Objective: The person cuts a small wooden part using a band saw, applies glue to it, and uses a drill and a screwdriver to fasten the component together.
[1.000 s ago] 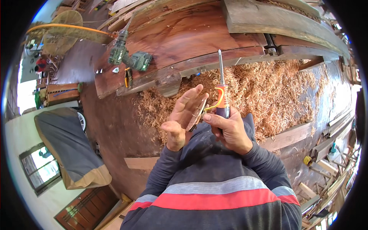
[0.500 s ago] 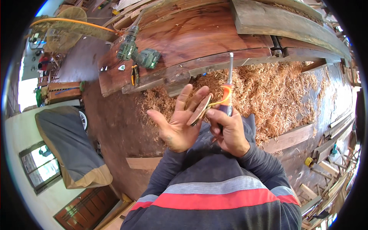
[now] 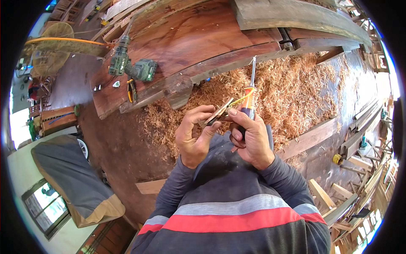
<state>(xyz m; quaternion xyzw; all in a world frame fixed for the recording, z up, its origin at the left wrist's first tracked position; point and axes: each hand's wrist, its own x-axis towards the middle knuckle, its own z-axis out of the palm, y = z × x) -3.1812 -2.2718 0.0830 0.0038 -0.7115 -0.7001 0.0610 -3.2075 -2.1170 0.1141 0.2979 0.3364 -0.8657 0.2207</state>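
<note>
Held in front of my body is a thin flat piece (image 3: 219, 111), seen nearly edge-on, with a pale edge and a dark underside. Its exact kind is unclear. The fingers and thumb of my left hand (image 3: 195, 137) are closed on its left end. My right hand (image 3: 252, 139) is wrapped round the orange and dark handle of a screwdriver (image 3: 249, 101), its metal shaft pointing away from me. That hand's thumb also lies against the right end of the flat piece. A thin yellow strip (image 3: 244, 98) runs from the piece to the screwdriver handle.
A reddish wooden workbench (image 3: 186, 38) lies ahead, bearing a green cordless drill (image 3: 132, 65), pliers (image 3: 132, 91) and a thick plank (image 3: 296, 17). Curly wood shavings (image 3: 287, 93) cover the floor below it. A covered object (image 3: 74, 169) stands left; timber pieces (image 3: 359, 163) are stacked right.
My left hand, spread open before, has closed its fingers and thumb on the flat piece. The screwdriver stays in my right hand. The whole view has shifted slightly.
</note>
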